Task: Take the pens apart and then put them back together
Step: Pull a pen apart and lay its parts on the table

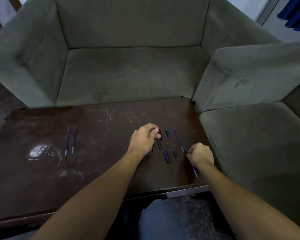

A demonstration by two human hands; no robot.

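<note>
Now the pens lie in pieces across a dark, scratched table [93, 161], most of them gathered at its right end. The left hand [144, 138] is curled over a black barrel piece [158, 142], fingers closed down on its upper end, with another thin dark part poking out below the palm; exactly what that one is I cannot tell. The right hand [200, 155] is pinched shut around a thin purple refill [194, 168], whose silver-tipped end sticks out below the wrist toward the table's near edge while the other end shows just above the fingertips. Between the two hands sit the loose parts: a short blue piece [167, 133] up top, a black cap-like piece [166, 156] lower down, and a second small blue piece [175, 154] just beside it. A second purple refill [178, 138] lies slanted on the table, its lower end close to the right hand's knuckles. Well apart on the left side, two more purple refills [70, 141] lie side by side, nearly parallel, tips pointing away. A pale smudge of glare sits on the tabletop near them. Beyond the table's far edge stands a grey-green sofa [132, 70], and a second matching sofa [249, 94] runs along the right. At the bottom, a knee in blue fabric [156, 220] shows below the table edge.
</note>
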